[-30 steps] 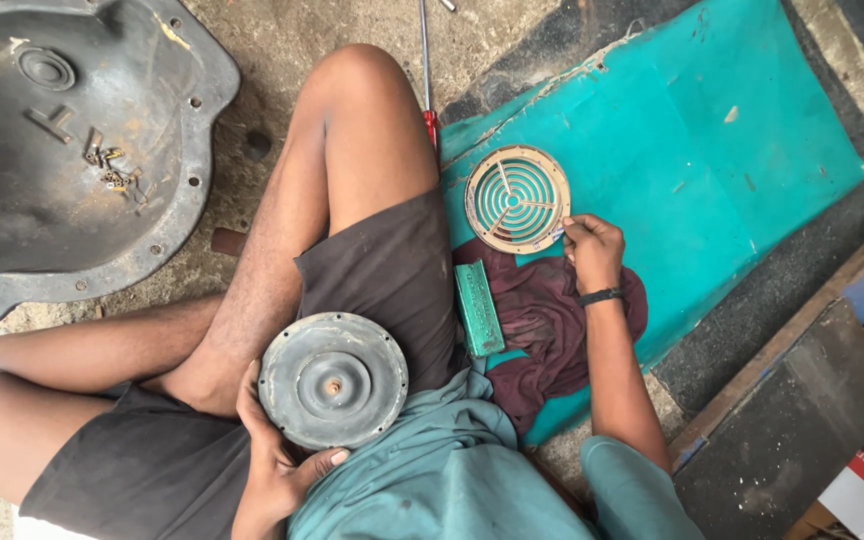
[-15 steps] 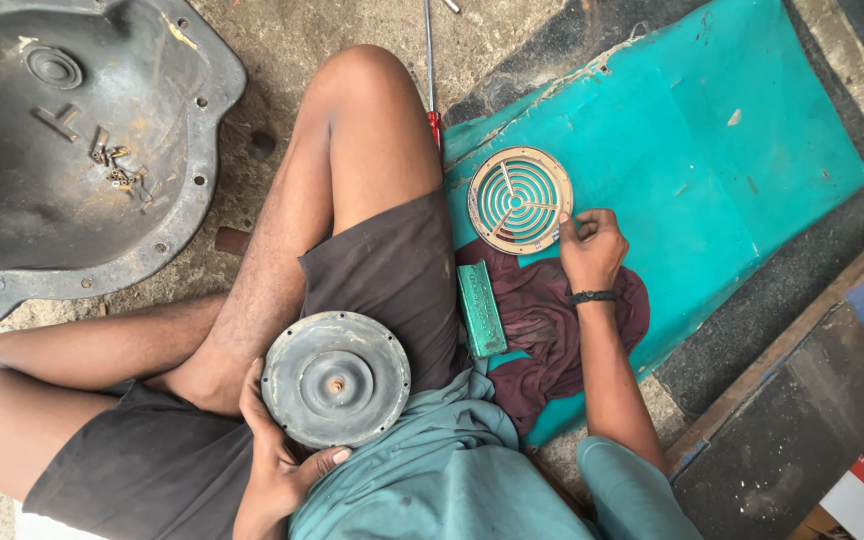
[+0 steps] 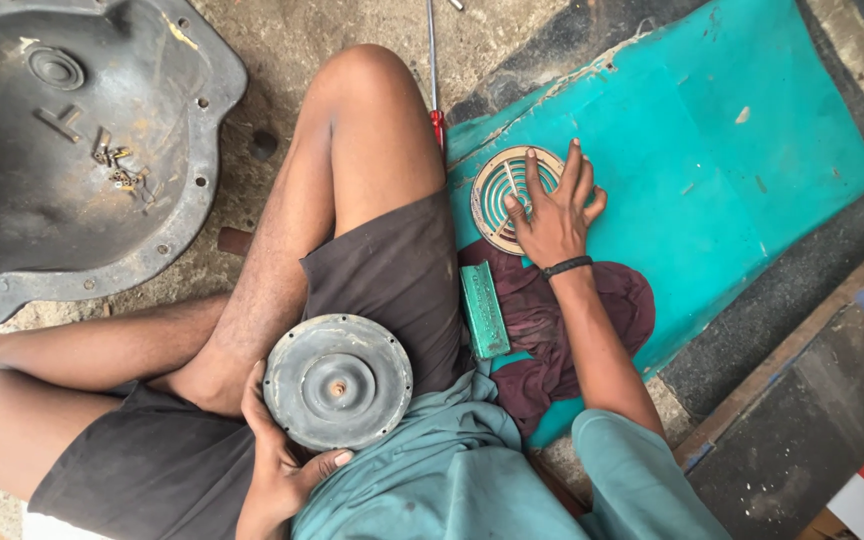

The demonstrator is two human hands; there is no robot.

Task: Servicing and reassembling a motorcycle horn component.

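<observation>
Flatly, right hand (image 3: 552,215) fingers splay over round grille (image 3: 500,195), seemingly pressing, not gripping

The person wears a loose teal shirt (image 3: 472,470) of soft, creased cloth, its sleeve (image 3: 642,470) ending above the elbow of the right arm, so the forearm is bare. Dark brownish-grey shorts (image 3: 392,270) cover both thighs and stop above the knees, leaving the legs bare. A narrow black band (image 3: 565,266) circles the wrist of the right hand (image 3: 552,215). The left hand (image 3: 277,470) is bare, without ring or band.
</observation>
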